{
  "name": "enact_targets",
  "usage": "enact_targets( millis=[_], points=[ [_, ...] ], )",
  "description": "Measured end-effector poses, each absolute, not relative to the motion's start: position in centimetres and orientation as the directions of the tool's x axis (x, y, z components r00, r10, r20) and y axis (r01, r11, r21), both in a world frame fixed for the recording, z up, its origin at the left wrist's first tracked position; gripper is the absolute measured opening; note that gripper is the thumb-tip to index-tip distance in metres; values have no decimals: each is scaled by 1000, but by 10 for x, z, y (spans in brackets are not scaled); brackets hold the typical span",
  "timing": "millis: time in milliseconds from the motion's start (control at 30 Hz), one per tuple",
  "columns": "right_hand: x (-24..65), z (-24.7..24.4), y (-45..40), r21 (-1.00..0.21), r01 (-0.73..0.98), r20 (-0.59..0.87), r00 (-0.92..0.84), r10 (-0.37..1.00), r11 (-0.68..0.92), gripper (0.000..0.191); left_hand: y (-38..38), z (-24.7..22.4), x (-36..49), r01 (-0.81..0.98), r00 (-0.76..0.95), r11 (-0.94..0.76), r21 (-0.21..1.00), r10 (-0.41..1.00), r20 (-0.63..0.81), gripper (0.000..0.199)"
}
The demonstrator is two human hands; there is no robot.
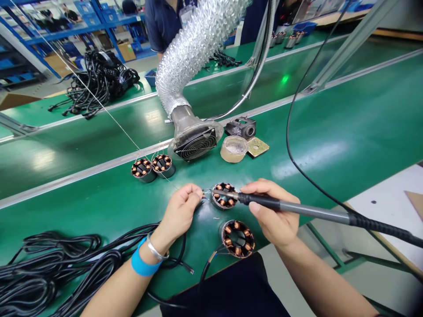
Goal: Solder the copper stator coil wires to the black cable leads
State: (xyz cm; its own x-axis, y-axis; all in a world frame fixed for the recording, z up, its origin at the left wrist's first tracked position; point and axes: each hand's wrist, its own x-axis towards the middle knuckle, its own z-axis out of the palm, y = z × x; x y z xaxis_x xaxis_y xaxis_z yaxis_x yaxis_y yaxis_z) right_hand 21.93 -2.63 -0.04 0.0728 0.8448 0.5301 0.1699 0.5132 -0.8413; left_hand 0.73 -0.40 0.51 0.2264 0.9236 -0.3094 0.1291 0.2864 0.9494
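Your green bench (330, 132) carries black cables (20, 293) at lower left. Around mid-frame you have four copper-wound stators (228, 242).

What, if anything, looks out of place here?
One small thing: a pale scrap lies loose on the green workbench, by the copper-wound stator nearest the person. It looks stray because it joins nothing, though it's too small to identify. No damage or liquid spill stands out.

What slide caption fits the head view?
Right hand holds a soldering iron over a copper-wound stator; left hand pinches wires.
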Motion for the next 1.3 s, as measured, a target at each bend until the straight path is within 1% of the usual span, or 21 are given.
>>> enact_targets(
  millis=[167,267,467,633,800,867,1033,1300],
  points=[
    [217,-1,-27,-853,154,513,63,856,499,15,-4,5,8,134,227,275,952,927,-300,25],
    [217,1,-27,-842,158,527,36,849,516,16,-5,5,8,148,231,262,954,929,-291,25],
    [213,15,-31,-759,259,604,-66,794,598,21,-4,9,9,174,226,234,957,936,-270,25],
    [207,25,-34,-694,284,669,-84,738,661,23,-4,10,9,194,221,212,958,942,-254,25],
    [206,26,-35,-654,303,697,-114,708,693,25,-4,10,9,210,222,194,958,945,-240,25],
    [207,25,-35,-656,296,700,-106,706,695,26,-4,9,9,213,224,190,958,945,-237,24],
    [208,23,-36,-657,262,728,-19,685,707,28,-4,6,9,212,226,197,957,943,-244,23],
    [208,20,-35,-662,261,719,-46,694,703,27,-4,8,9,205,225,210,956,941,-254,23]
  ],
)
